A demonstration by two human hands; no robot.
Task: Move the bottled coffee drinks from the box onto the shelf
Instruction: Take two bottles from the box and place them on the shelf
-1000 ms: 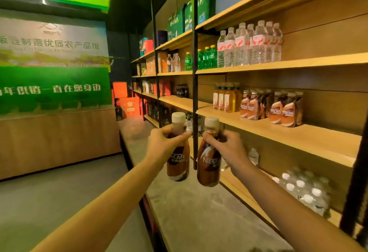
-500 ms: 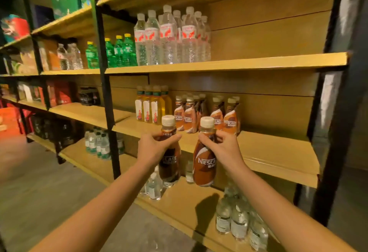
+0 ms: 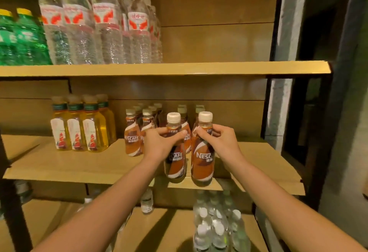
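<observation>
My left hand (image 3: 159, 144) grips the neck of a brown Nescafe coffee bottle (image 3: 175, 162) with a white cap. My right hand (image 3: 221, 142) grips a second coffee bottle (image 3: 202, 164) the same way. Both bottles are upright, side by side at the front edge of the middle wooden shelf (image 3: 79, 166); I cannot tell whether their bases touch it. Behind them, further back on that shelf, stand several more coffee bottles (image 3: 132, 138). The box is out of view.
Yellow tea bottles (image 3: 79, 128) stand left of the coffee. Clear water bottles (image 3: 103, 22) and green bottles (image 3: 22, 36) fill the shelf above. Small water bottles (image 3: 217, 225) sit on the lower shelf. A black frame post (image 3: 326, 112) bounds the shelf's right end.
The view swung from the aisle onto the shelving and closed in. Both hands carried their bottles forward from mid-air to the middle shelf's front edge.
</observation>
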